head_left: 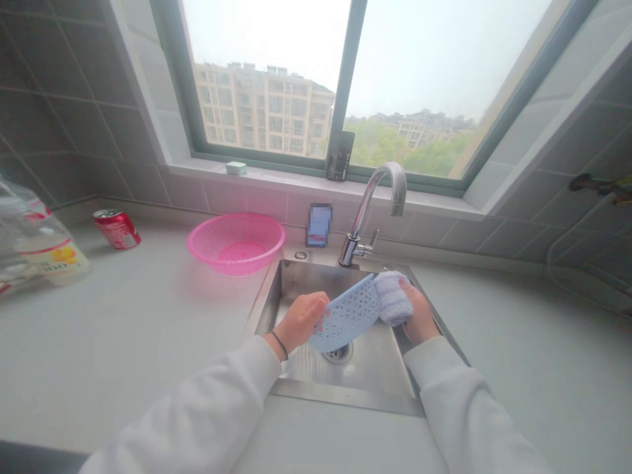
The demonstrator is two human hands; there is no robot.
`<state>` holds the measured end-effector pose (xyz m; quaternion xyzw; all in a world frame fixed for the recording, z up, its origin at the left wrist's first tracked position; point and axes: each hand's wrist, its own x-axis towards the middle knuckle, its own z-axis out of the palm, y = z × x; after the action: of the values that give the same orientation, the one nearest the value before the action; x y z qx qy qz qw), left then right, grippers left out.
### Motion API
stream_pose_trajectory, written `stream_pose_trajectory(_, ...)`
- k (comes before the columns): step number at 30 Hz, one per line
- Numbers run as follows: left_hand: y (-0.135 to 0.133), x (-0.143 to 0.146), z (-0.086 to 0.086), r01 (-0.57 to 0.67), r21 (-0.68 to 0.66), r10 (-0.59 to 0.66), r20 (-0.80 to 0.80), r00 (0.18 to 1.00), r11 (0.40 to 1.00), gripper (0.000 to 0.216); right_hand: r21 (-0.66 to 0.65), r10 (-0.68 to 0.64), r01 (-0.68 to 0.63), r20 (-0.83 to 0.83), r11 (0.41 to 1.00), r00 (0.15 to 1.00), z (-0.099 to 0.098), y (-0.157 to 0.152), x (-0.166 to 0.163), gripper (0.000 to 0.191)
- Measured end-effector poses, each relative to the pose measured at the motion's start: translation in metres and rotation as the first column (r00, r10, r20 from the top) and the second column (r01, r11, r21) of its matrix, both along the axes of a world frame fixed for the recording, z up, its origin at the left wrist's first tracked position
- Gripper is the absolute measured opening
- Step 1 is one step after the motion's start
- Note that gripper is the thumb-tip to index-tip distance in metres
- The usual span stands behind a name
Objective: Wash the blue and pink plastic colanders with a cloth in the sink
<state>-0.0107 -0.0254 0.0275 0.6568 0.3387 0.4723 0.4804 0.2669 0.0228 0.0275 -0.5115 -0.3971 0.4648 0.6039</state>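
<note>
My left hand [303, 322] grips the edge of a pale blue perforated plastic strainer [345, 317] above a stainless steel sink [296, 283]. My right hand [419, 313] holds a folded lilac cloth or sponge [392, 299], pressed against the strainer's far end. The strainer is tilted, with its underside or inner face hidden from this angle. Below the hands lies the sink's round metal drain [338, 353], partly covered by the strainer.
A chrome gooseneck faucet [375, 210] rises behind the sink, with a blurred phone [318, 225] to its left. A pink plastic basket [236, 242], a red soda can [117, 228] and a plastic-wrapped bottle [42, 247] stand on the counter. Tiled walls and a window sill surround it.
</note>
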Motion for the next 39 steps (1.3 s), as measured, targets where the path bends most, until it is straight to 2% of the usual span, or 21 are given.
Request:
stream_pose_trajectory(3,0.002,0.002,-0.003,0.009,-0.028,-0.011,-0.07,0.997,1.0,0.064,0.002,-0.02,0.02,0.105,1.0,0.994,0.004,-0.004,-0.005,0.045)
stream_pose_trajectory(5,0.005,0.003,-0.005,-0.003,-0.019,0.0,-0.16,0.987,1.0,0.059,0.034,-0.009,0.001,0.241,0.999,0.97,0.008,-0.008,-0.012,0.05)
stream_pose_trajectory(8,0.009,0.004,-0.008,-0.026,0.014,0.028,-0.272,0.962,1.0,0.052,0.101,0.024,-0.085,0.489,0.991,0.872,0.013,-0.016,-0.024,0.05)
stream_pose_trajectory(10,0.01,0.005,-0.01,-0.043,-0.007,0.039,-0.276,0.96,0.999,0.051,0.146,0.04,-0.155,0.588,0.977,0.808,0.018,-0.022,-0.033,0.047)
stream_pose_trajectory(12,0.011,0.006,-0.012,-0.061,-0.05,0.048,-0.231,0.972,0.997,0.052,0.179,0.071,-0.226,0.613,0.958,0.787,0.021,-0.029,-0.042,0.042)
stream_pose_trajectory(15,0.011,0.007,-0.014,-0.076,-0.088,0.06,-0.168,0.984,0.993,0.058,0.202,0.193,-0.388,0.613,0.899,0.766,0.022,-0.041,-0.058,0.038)
stream_pose_trajectory(19,0.012,0.006,-0.012,-0.085,0.044,0.093,-0.228,0.969,0.995,0.067,0.163,0.329,-0.63,0.739,0.759,0.588,0.02,-0.054,-0.079,0.031)
stream_pose_trajectory(21,0.012,0.006,-0.012,-0.081,0.097,0.103,-0.248,0.963,0.992,0.07,0.148,0.307,-0.654,0.792,0.742,0.528,0.02,-0.057,-0.083,0.028)
stream_pose_trajectory(24,0.013,0.007,-0.012,-0.078,0.088,0.097,-0.234,0.967,0.993,0.072,0.195,0.196,-0.548,0.795,0.813,0.574,0.022,-0.054,-0.078,0.026)
stream_pose_trajectory(27,0.012,0.008,-0.013,-0.061,0.013,0.063,-0.188,0.98,0.998,0.071,0.255,0.08,-0.376,0.727,0.891,0.682,0.024,-0.045,-0.064,0.031)
stream_pose_trajectory(30,0.011,0.005,-0.011,-0.06,-0.038,0.055,-0.13,0.99,0.997,0.07,0.286,-0.03,-0.193,0.625,0.939,0.78,0.021,-0.032,-0.045,0.042)
stream_pose_trajectory(34,0.008,0.002,-0.004,-0.046,-0.061,0.041,-0.078,0.996,0.997,0.064,0.227,-0.167,0.084,0.375,0.97,0.912,0.011,-0.013,-0.018,0.051)
stream_pose_trajectory(37,0.006,0.003,-0.002,-0.016,-0.092,0.008,-0.091,0.996,0.996,0.056,0.116,-0.184,0.169,0.135,0.979,0.974,0.002,-0.004,-0.003,0.051)
stream_pose_trajectory(39,0.005,0.005,-0.004,0.016,-0.129,-0.029,-0.097,0.995,0.992,0.051,0.076,-0.221,0.214,0.104,0.974,0.97,-0.003,0.0,0.003,0.049)
